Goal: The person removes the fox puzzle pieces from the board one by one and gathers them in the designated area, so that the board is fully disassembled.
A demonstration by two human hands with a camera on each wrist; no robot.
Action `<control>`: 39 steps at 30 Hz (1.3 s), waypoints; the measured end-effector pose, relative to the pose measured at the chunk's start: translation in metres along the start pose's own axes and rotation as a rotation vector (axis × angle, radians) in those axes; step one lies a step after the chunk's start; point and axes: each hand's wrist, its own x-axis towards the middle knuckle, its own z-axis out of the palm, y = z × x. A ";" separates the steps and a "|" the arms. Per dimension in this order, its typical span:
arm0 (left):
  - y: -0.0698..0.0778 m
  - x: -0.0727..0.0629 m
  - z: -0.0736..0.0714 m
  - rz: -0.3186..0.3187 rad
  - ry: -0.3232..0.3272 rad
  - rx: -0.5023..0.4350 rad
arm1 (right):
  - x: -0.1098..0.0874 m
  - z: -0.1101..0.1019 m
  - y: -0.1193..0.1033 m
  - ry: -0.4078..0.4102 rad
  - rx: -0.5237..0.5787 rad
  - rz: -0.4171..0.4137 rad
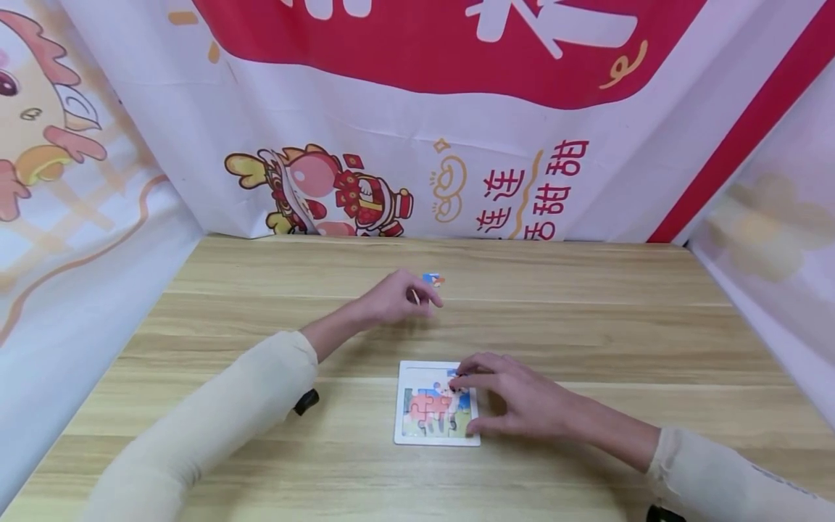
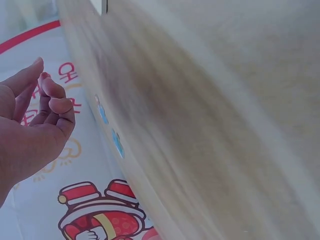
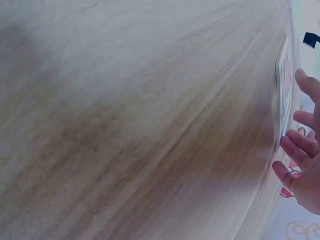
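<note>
Fingers, left hand (image 1: pixel 401 297): loosely bent, thumb and forefinger reaching away to the right, raised above the surface; nothing seen in their grasp.
Fingers, right hand (image 1: pixel 522 399): spread and relaxed, grasping nothing, forefinger reaching left over the puzzle, thumb by the near right edge of its tray. Whether the fingertips touch cannot be told.

Puzzle tray (image 1: pixel 397 406), one: white-rimmed, flat, near the middle of the surface, at the right fingers. Nearly square, so it has no plain long axis; sides run roughly along and across the wood grain.
Joined pieces (image 1: pixel 427 409): inside the tray, forming a pink animal, legs toward the person, head toward the far right corner, partly under the right fingers. Pale tray floor shows at far left.
Loose piece (image 1: pixel 433 279): blue, white and red, flat, just beyond the left fingers; longer side roughly left to right. The left wrist view shows two such pieces, near each other.

Surface (image 1: pixel 587 319): pale wood grain, bands running left to right.
Sleeves (image 1: pixel 215 413): cream, both forearms; black fitting (image 1: pixel 306 401) under the left.
Back cloth (image 1: pixel 391 109): white, with a red panel, red characters and a cartoon figure (image 1: pixel 333 192).
Side cloths (image 1: pixel 72 217): printed, left and right.
</note>
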 end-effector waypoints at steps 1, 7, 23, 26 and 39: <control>0.000 -0.003 0.001 0.001 -0.007 0.001 | 0.000 0.000 0.000 0.005 0.010 0.003; -0.002 -0.021 0.010 -0.010 -0.060 0.004 | 0.001 0.000 0.001 0.046 0.055 0.019; -0.004 -0.058 0.035 0.082 -0.194 0.079 | 0.015 -0.004 0.011 0.080 0.086 0.071; -0.002 -0.061 0.041 0.091 -0.221 0.077 | 0.019 -0.004 0.012 0.062 0.104 0.056; 0.001 -0.066 0.052 0.137 -0.283 0.132 | 0.030 -0.003 0.017 0.019 0.111 0.015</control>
